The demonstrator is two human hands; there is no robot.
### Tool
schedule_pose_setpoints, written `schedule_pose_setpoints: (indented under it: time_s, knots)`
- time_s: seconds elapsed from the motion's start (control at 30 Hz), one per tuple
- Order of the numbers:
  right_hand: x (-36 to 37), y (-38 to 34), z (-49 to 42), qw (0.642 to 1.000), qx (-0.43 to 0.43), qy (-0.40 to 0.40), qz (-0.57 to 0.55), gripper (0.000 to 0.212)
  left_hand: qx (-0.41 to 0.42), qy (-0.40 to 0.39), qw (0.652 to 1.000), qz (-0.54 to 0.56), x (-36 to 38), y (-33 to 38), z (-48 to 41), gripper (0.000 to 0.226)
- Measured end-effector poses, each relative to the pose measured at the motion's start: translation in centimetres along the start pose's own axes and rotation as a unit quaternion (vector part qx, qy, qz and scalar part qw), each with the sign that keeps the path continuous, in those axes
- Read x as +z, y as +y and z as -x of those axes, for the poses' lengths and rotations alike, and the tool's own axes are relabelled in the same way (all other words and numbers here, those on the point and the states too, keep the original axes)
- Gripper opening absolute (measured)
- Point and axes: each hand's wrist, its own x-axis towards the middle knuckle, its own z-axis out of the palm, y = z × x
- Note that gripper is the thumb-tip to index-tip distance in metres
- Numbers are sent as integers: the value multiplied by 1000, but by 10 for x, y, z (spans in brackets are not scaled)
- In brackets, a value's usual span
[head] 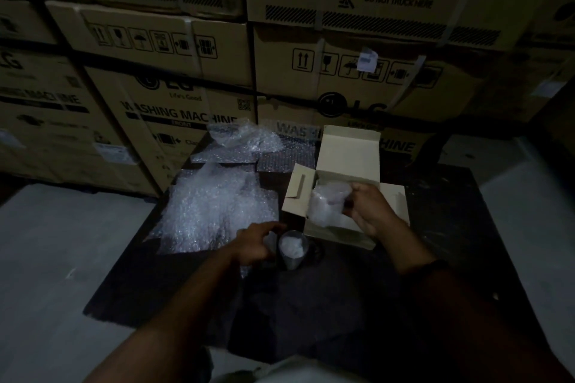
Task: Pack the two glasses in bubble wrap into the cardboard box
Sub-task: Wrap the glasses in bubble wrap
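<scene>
Two glasses are in play, and they are at different stages. The wrapped glass (pixel 328 202) sits in the mouth of the open cardboard box (pixel 348 149), and the right hand (pixel 370 211) holds it from the right with its fingers curled round the bubble-wrap bundle. The dim light hides which way the bundle's long axis runs. The second glass (pixel 292 250) stands upright just in front of the box's near left corner, mouth up, with something white and crumpled stuffed inside and no wrap round its outside. The left hand (pixel 255 246) is stretched toward it from the left, fingers loosely extended and a little spread, holding nothing. I cannot tell whether the fingertips touch the rim. This hand is clearly the nearer one to the bare glass, so the next grasp probably falls to it, coming in sideways round the upright wall. A loose sheet of bubble wrap (pixel 211 211) lies just left of that hand, close enough for wrapping. Everything rests on a dark mat (pixel 435 227) laid over a pale floor (pixel 46 242), with stacked washing-machine cartons (pixel 155 56) forming a wall behind in a poorly lit storeroom.
</scene>
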Motion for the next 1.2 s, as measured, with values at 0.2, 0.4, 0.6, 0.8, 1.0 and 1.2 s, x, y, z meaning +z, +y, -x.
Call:
schedule_pose_setpoints:
  time_s: [0.2,0.4,0.6,0.8,1.0,1.2]
  knots:
    - [0,10,18,995,20,-93,35,41,7,59,995,76,24,-3,0,73]
    - [18,36,38,979,-28,-81,187,12,15,80,989,123,32,-8,-2,68]
    - [23,60,43,705,-306,-51,637,23,42,82,986,140,31,-11,-2,49]
    - [40,63,41,595,-315,-116,730,29,34,80,981,171,31,-16,-4,43]
    - [46,59,34,550,-256,-218,765,23,32,83,980,179,31,-22,-3,54]
    - [34,42,39,703,-236,-191,643,53,41,112,971,209,27,-29,-1,46]
